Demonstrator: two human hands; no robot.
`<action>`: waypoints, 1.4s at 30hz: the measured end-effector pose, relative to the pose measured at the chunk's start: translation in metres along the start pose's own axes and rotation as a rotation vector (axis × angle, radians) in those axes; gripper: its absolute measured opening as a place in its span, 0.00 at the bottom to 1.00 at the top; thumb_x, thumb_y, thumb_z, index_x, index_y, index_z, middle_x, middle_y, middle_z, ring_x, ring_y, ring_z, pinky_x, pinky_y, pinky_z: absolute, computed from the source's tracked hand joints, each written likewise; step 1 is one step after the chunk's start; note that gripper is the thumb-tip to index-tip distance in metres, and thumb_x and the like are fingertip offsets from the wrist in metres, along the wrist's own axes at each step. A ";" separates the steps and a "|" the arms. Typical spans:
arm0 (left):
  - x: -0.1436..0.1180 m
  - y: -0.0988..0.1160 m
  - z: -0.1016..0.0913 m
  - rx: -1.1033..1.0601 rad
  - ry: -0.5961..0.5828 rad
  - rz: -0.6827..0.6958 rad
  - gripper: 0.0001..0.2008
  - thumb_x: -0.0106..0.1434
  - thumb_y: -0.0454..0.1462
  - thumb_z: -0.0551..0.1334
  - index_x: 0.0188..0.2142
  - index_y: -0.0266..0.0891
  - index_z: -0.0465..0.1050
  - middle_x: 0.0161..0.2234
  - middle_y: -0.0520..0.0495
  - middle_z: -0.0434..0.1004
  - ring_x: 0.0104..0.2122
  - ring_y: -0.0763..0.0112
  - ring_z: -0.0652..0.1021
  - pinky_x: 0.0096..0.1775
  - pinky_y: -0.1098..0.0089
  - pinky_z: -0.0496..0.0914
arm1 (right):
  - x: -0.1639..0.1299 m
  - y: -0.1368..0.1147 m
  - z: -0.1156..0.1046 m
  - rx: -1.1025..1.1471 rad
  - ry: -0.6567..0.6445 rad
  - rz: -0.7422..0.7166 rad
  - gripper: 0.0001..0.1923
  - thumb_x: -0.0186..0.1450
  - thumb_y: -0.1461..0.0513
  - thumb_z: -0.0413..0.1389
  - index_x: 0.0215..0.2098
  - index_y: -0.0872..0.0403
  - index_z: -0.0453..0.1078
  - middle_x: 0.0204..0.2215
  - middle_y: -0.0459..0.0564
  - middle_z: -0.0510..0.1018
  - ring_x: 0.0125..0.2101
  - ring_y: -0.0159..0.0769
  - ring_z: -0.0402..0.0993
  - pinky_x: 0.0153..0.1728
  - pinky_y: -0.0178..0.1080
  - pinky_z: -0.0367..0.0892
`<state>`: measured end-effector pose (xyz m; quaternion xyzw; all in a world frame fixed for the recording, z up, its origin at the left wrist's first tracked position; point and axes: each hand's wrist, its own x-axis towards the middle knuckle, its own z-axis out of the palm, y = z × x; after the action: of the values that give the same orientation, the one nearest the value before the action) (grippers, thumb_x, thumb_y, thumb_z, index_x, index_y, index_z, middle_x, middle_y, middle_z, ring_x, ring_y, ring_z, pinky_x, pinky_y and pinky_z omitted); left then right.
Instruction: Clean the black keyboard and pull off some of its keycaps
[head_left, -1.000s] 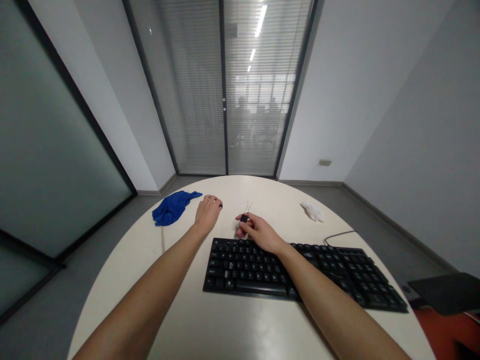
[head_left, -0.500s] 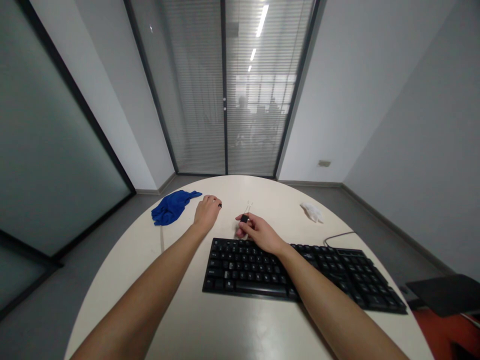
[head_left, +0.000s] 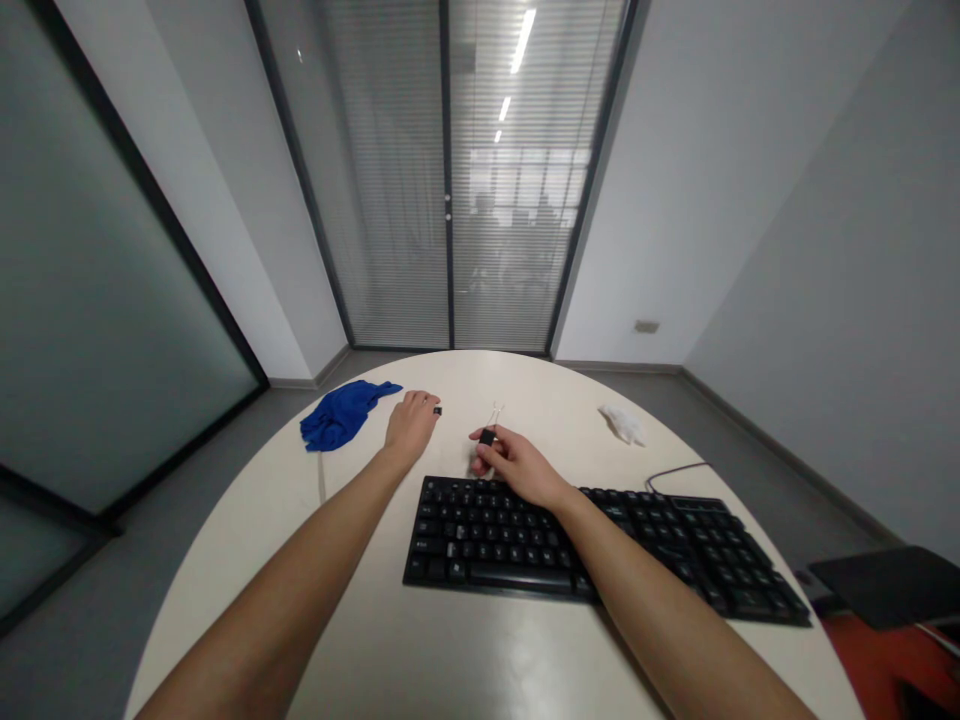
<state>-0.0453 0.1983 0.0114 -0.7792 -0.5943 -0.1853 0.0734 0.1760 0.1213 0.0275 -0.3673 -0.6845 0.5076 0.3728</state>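
While the right hand point(head_left: 517, 462) pinches a small black binder clip point(head_left: 487, 437), silver wire arms up, beyond the black keyboard's point(head_left: 600, 545) far edge | left hand point(head_left: 411, 425) touches tiny black piece point(head_left: 436, 410) | no legible writing

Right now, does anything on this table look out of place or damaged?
Nothing is spilled or broken. One small black keycap lies loose on the table by the left hand, and the right hand pinches another beyond the keyboard.
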 end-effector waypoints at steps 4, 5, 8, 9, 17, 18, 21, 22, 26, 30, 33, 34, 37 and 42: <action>-0.001 0.001 -0.001 0.005 0.003 -0.005 0.14 0.67 0.33 0.60 0.52 0.40 0.72 0.51 0.40 0.74 0.54 0.55 0.68 0.53 0.61 0.66 | 0.000 -0.001 0.000 -0.001 0.002 0.006 0.19 0.68 0.51 0.55 0.50 0.55 0.66 0.29 0.49 0.79 0.32 0.36 0.78 0.37 0.39 0.71; -0.002 0.001 -0.002 0.005 0.006 -0.007 0.14 0.67 0.33 0.60 0.52 0.40 0.72 0.51 0.40 0.74 0.54 0.55 0.68 0.53 0.61 0.66 | 0.000 -0.001 0.000 0.002 0.003 0.008 0.19 0.68 0.51 0.55 0.50 0.55 0.66 0.29 0.49 0.79 0.32 0.36 0.78 0.37 0.39 0.71; -0.006 0.001 -0.002 0.005 0.016 -0.019 0.14 0.67 0.33 0.60 0.52 0.40 0.72 0.51 0.40 0.74 0.54 0.55 0.69 0.52 0.61 0.66 | 0.001 0.000 0.000 0.001 0.002 0.011 0.19 0.68 0.51 0.55 0.51 0.55 0.66 0.29 0.49 0.79 0.32 0.36 0.78 0.36 0.39 0.71; -0.008 0.001 -0.003 0.005 0.019 -0.024 0.14 0.67 0.34 0.60 0.52 0.40 0.71 0.51 0.41 0.74 0.54 0.54 0.69 0.52 0.61 0.67 | 0.001 0.000 0.000 -0.007 0.001 0.009 0.20 0.68 0.51 0.54 0.51 0.55 0.66 0.30 0.49 0.79 0.32 0.36 0.78 0.36 0.39 0.71; -0.053 -0.002 -0.020 0.043 0.021 -0.108 0.13 0.68 0.33 0.58 0.52 0.39 0.69 0.50 0.40 0.72 0.51 0.55 0.70 0.47 0.62 0.69 | 0.001 0.001 -0.001 -0.040 -0.009 -0.003 0.22 0.68 0.50 0.54 0.52 0.56 0.65 0.30 0.50 0.80 0.32 0.36 0.77 0.36 0.39 0.69; -0.061 -0.002 -0.024 0.053 0.019 -0.131 0.13 0.68 0.34 0.58 0.51 0.39 0.69 0.49 0.39 0.72 0.51 0.55 0.71 0.45 0.62 0.70 | 0.001 0.001 -0.002 -0.043 -0.009 0.001 0.22 0.68 0.49 0.54 0.52 0.56 0.65 0.31 0.50 0.80 0.32 0.36 0.77 0.36 0.39 0.69; -0.085 -0.004 -0.039 0.131 -0.047 -0.209 0.09 0.69 0.38 0.57 0.46 0.37 0.69 0.44 0.38 0.73 0.46 0.55 0.74 0.40 0.64 0.70 | 0.001 0.001 -0.002 -0.045 -0.010 0.000 0.23 0.68 0.49 0.54 0.52 0.56 0.65 0.31 0.50 0.79 0.32 0.36 0.78 0.35 0.38 0.69; -0.092 -0.004 -0.045 0.188 -0.088 -0.238 0.10 0.69 0.39 0.56 0.45 0.36 0.69 0.43 0.38 0.73 0.45 0.55 0.74 0.39 0.64 0.70 | 0.001 0.001 -0.002 -0.049 -0.008 -0.002 0.23 0.68 0.49 0.54 0.52 0.56 0.65 0.31 0.50 0.79 0.32 0.36 0.78 0.35 0.38 0.69; -0.117 -0.008 -0.065 0.317 -0.177 -0.312 0.16 0.71 0.44 0.52 0.45 0.33 0.69 0.43 0.34 0.74 0.45 0.52 0.75 0.39 0.62 0.71 | 0.000 -0.001 -0.001 -0.072 0.007 -0.004 0.24 0.67 0.48 0.54 0.51 0.57 0.65 0.30 0.49 0.79 0.32 0.36 0.77 0.35 0.38 0.69; -0.131 -0.012 -0.077 0.354 -0.236 -0.364 0.20 0.71 0.47 0.50 0.46 0.31 0.70 0.42 0.32 0.75 0.45 0.50 0.76 0.39 0.61 0.71 | -0.001 -0.002 0.001 -0.090 0.016 0.002 0.24 0.67 0.47 0.54 0.51 0.56 0.65 0.30 0.49 0.79 0.32 0.36 0.77 0.33 0.37 0.68; -0.134 -0.010 -0.082 0.359 -0.261 -0.369 0.20 0.72 0.46 0.50 0.47 0.31 0.70 0.43 0.32 0.75 0.44 0.50 0.76 0.40 0.60 0.71 | -0.001 -0.002 0.001 -0.126 0.027 -0.022 0.23 0.68 0.48 0.53 0.51 0.57 0.65 0.31 0.50 0.79 0.32 0.36 0.77 0.33 0.37 0.68; -0.133 -0.008 -0.084 0.360 -0.268 -0.369 0.20 0.72 0.45 0.51 0.46 0.30 0.71 0.43 0.31 0.75 0.44 0.49 0.76 0.40 0.60 0.71 | -0.001 -0.004 0.000 -0.146 0.034 -0.032 0.23 0.68 0.48 0.53 0.52 0.56 0.66 0.31 0.50 0.79 0.32 0.36 0.76 0.34 0.38 0.69; -0.128 0.004 -0.089 0.345 -0.283 -0.359 0.17 0.70 0.42 0.53 0.46 0.29 0.71 0.43 0.31 0.76 0.45 0.49 0.76 0.40 0.60 0.70 | -0.002 -0.015 -0.004 -0.236 0.038 -0.044 0.20 0.69 0.50 0.53 0.51 0.56 0.67 0.31 0.51 0.80 0.32 0.36 0.77 0.35 0.38 0.70; -0.110 0.039 -0.089 0.044 -0.188 -0.221 0.12 0.68 0.41 0.55 0.44 0.36 0.71 0.43 0.38 0.77 0.45 0.53 0.76 0.41 0.61 0.70 | -0.008 -0.040 -0.014 -0.321 -0.083 0.002 0.18 0.69 0.50 0.53 0.41 0.56 0.71 0.32 0.52 0.81 0.32 0.37 0.78 0.36 0.39 0.72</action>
<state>-0.0504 0.0588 0.0564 -0.7211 -0.6846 -0.1056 0.0136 0.1869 0.1110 0.0684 -0.4017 -0.7711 0.4068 0.2802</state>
